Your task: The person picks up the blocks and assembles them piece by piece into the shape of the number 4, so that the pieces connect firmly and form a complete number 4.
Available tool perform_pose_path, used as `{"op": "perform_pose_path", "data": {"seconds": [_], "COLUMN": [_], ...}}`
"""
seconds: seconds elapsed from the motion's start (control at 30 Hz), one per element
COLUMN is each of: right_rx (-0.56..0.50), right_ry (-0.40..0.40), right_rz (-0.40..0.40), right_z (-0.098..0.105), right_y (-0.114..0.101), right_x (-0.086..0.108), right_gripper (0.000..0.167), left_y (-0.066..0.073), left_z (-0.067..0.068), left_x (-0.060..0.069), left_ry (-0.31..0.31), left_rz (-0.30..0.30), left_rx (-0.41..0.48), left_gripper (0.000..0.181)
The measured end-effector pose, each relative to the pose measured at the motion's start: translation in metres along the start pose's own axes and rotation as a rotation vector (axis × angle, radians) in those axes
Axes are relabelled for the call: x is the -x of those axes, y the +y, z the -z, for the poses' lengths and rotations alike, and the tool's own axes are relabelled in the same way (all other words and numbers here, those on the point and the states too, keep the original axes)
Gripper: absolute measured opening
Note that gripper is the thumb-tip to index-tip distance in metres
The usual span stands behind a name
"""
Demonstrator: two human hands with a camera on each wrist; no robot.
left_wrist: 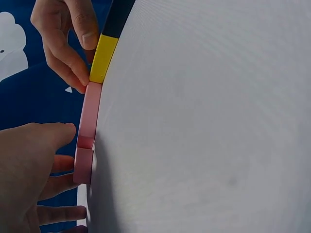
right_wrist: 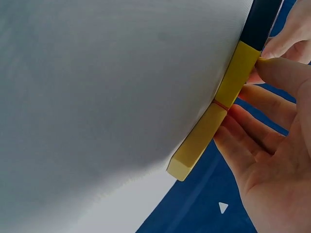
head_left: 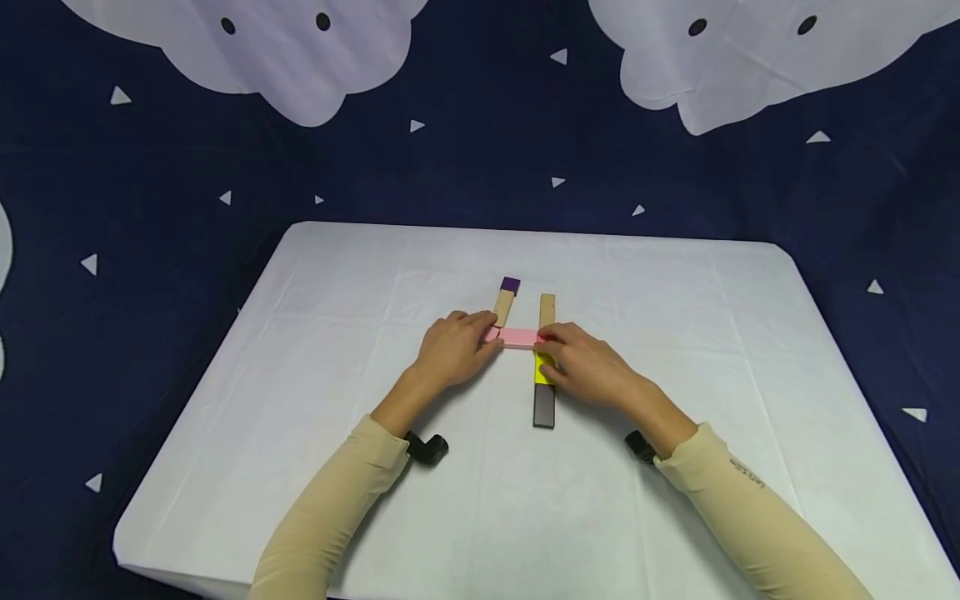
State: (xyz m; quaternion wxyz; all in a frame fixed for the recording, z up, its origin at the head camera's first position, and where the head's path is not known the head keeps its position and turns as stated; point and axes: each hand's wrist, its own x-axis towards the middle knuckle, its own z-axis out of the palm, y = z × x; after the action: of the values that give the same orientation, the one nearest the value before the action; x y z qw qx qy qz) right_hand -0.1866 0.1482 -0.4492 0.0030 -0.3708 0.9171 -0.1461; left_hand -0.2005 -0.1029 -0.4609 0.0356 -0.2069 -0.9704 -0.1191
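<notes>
On the white table, flat blocks lie joined in a branching line. My left hand [head_left: 455,348] pinches a small pink block [left_wrist: 83,165] at the left end of a longer pink block [head_left: 517,337], thumb on the near side and fingers on the far side. My right hand [head_left: 588,362] holds the yellow block [right_wrist: 237,75] between thumb and fingertips, where it meets the pink block's right end. A dark grey block [head_left: 543,407] joins the yellow one's near end. Beyond my right fingers extends a plain wooden block [head_left: 547,308]. The fingers partly hide the joints.
From the left end, another wooden block [head_left: 504,308] slants away, with a dark purple block [head_left: 511,285] at its tip. The white table [head_left: 675,292] has rounded corners. Behind hangs a dark blue cloth [head_left: 480,167] with clouds and triangles.
</notes>
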Motion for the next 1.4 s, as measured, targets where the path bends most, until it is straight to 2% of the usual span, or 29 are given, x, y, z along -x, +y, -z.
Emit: {"op": "perform_pose_path", "data": {"seconds": [0.2,0.4,0.67,1.1,1.4], "right_rx": [-0.003,-0.004,-0.018,-0.021,-0.04], "right_ry": [-0.006,0.001,-0.011,-0.006,-0.009], "right_rz": [-0.001,-0.012,-0.017,-0.037,-0.04], "right_z": [-0.002,0.0,0.0,-0.001,0.001], "right_y": [-0.001,-0.001,-0.001,0.001,0.0], "right_x": [0.0,0.0,0.0,0.001,0.001], "right_gripper": [0.033,0.032,0.033,0.034,0.035], "left_y": [-0.001,-0.001,-0.003,-0.001,-0.002], "left_z": [0.002,0.003,0.003,0.001,0.002], "left_x": [0.01,0.018,0.017,0.014,0.015], "left_ry": [0.017,0.009,0.051,0.027,0.013], "left_rz": [0.027,0.025,-0.01,0.007,0.016], "left_rx": [0.081,0.1,0.094,0.08,0.101], "left_gripper": [0.046,0.04,0.035,0.038,0.043]}}
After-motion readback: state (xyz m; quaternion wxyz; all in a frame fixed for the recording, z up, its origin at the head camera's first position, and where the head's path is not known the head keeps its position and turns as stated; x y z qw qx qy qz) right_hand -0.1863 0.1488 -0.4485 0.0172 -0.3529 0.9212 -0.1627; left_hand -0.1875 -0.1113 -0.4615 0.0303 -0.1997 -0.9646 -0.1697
